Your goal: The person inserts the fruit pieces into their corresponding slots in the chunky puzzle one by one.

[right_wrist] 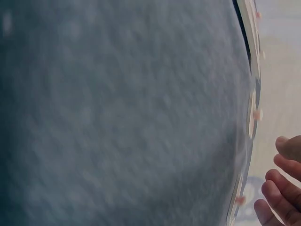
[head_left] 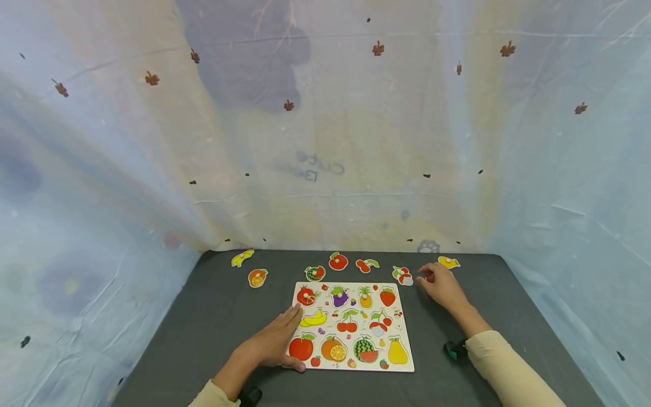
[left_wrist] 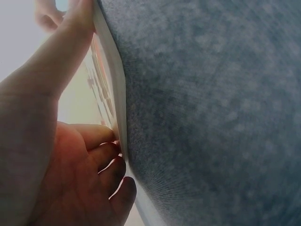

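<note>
The left hand (head_left: pixel 277 338) rests on the left edge of a white fruit puzzle board (head_left: pixel 351 366), fingers fairly straight. In the left wrist view, the fingertips (left_wrist: pixel 123 188) meet the board's rim. To the board's right, the right hand (head_left: pixel 441 284) hovers over the dark table with loosely bent fingers and nothing visible between them. Nearest to it are a yellow pear piece (head_left: pixel 449 262) and a red-and-white fruit piece (head_left: pixel 403 276) with green leaves. The right wrist view shows the fingers (right_wrist: pixel 277 195) apart from the knobbed pieces lying on the table.
Behind the board lie a watermelon piece (head_left: pixel 315 273), an apple piece (head_left: pixel 338 261) and a cherry piece (head_left: pixel 367 265). Farther left are a banana piece (head_left: pixel 242 258) and an orange piece (head_left: pixel 257 277). A patterned curtain (head_left: pixel 346 141) surrounds the dark table (head_left: pixel 213 316).
</note>
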Tool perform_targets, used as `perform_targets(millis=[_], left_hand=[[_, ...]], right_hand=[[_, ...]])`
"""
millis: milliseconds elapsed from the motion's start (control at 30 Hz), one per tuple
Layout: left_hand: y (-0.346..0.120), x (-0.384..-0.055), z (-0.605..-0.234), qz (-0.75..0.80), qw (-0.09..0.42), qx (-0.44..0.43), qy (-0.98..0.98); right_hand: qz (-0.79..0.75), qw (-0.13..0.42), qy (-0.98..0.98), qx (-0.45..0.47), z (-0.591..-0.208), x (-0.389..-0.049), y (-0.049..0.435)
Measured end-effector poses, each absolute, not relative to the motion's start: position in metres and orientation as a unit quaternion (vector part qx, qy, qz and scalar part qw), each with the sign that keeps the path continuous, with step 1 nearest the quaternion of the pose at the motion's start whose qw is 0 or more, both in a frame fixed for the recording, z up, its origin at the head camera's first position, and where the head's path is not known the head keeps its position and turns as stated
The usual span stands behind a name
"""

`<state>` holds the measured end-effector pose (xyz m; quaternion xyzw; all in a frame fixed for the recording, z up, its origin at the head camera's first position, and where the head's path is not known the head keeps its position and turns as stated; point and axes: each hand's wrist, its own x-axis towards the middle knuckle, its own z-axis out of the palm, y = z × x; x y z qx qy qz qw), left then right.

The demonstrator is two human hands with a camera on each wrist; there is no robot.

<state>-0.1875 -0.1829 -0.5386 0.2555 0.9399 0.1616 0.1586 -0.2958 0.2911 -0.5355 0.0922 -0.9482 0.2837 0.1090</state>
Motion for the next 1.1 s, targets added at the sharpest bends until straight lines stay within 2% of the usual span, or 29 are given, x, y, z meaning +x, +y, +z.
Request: perform_targets(millis=[500,1100], left_hand=[[-0.183,-0.189,-0.541,0.157,0.155,0.260,0.940],[-0.182,-0.185,-0.533,0.168,0.157,0.257,0.939]], right_hand=[[0.274,0.111,-0.953,0.058,-0.542,-0.305,0.327],[0.272,0.095,-0.957,0.031,-0.549,-0.318,0.332]])
